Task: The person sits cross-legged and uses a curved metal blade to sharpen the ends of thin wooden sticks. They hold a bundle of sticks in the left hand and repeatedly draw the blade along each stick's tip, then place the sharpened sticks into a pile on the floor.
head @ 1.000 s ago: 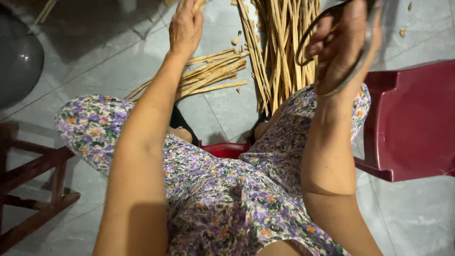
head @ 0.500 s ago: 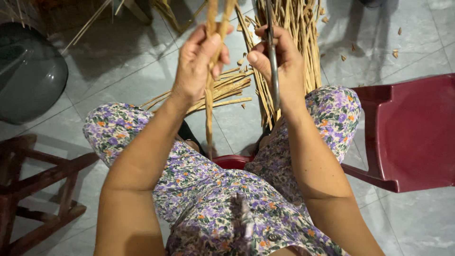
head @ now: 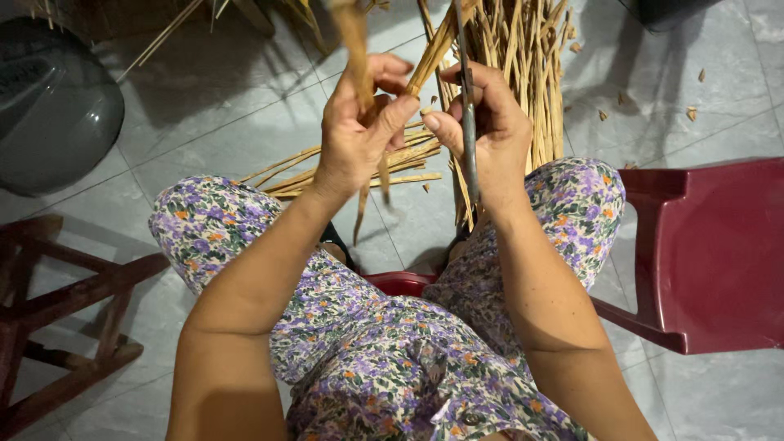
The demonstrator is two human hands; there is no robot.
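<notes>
My left hand [head: 359,122] grips a thin bamboo strip [head: 356,41] that runs from the top of the view down between my knees. My right hand [head: 482,122] is closed around a slim dark metal blade [head: 468,151] held upright, its edge beside the strip near my left thumb. Both hands are close together above my lap, which is covered by a floral dress [head: 392,359]. A second bamboo sliver [head: 433,49] slants up between the two hands.
A bundle of upright bamboo strips [head: 531,73] stands ahead of my right knee. More strips [head: 343,167] lie on the tiled floor. A dark red plastic chair [head: 710,253] is at the right, a wooden stool [head: 57,318] at the left, a dark round basin [head: 57,106] upper left.
Both hands came down from high in the view and drew together. My left hand took hold of a bamboo strip, and my right hand turned the blade upright against it.
</notes>
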